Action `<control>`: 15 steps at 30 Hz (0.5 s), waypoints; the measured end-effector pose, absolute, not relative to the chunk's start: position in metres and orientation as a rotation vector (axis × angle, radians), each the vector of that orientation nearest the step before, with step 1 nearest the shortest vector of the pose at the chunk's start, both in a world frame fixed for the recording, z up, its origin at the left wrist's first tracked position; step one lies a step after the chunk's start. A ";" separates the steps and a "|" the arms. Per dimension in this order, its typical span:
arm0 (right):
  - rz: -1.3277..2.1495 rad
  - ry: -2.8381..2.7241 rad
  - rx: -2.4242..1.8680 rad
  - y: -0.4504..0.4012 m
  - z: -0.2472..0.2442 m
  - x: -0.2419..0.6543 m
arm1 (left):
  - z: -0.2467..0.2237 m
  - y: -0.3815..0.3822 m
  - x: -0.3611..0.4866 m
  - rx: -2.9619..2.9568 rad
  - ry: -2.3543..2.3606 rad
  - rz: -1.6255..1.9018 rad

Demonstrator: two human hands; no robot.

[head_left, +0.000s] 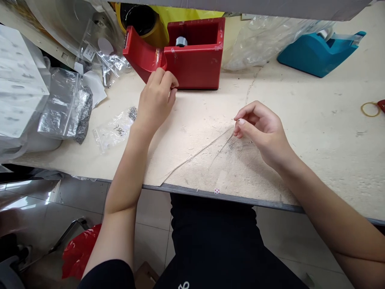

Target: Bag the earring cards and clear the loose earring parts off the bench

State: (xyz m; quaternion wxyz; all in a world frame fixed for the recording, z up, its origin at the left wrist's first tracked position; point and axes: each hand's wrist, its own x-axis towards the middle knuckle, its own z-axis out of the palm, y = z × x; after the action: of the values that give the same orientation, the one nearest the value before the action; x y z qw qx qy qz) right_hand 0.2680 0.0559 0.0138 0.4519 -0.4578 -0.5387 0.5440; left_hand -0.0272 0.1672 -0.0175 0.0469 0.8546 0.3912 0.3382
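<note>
The right grip is a narrow pinch, its fingertips closed at the upper end of a thin pale strand; whether it holds the strand, I cannot tell. The strand's long axis runs from the grip down-left toward the near edge of the worktop. Tiny metal bits lie just below the grip. Well to its left, the left grip curls over the nose of a red tape dispenser.

Inventory in view: two hands, comprising one left hand and one right hand; two tape dispensers, comprising one red tape dispenser and one teal tape dispenser; one rubber band; one numbered clear zip bag; one zip bag of grey parts.
</note>
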 end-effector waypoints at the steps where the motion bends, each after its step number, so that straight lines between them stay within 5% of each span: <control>1: 1.360 -1.320 -1.121 0.056 0.014 0.268 | -0.012 0.159 -0.014 2.619 1.123 1.078; 15: 1.714 -1.200 -0.909 0.051 0.018 0.268 | 0.015 0.085 0.066 2.283 0.603 1.090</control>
State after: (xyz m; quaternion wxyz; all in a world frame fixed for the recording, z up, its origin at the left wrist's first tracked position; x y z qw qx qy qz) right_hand 0.2679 0.0506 0.0179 0.4172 -0.3622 -0.4780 0.6829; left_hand 0.0659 0.0848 0.0149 0.2672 0.8459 0.2235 0.4038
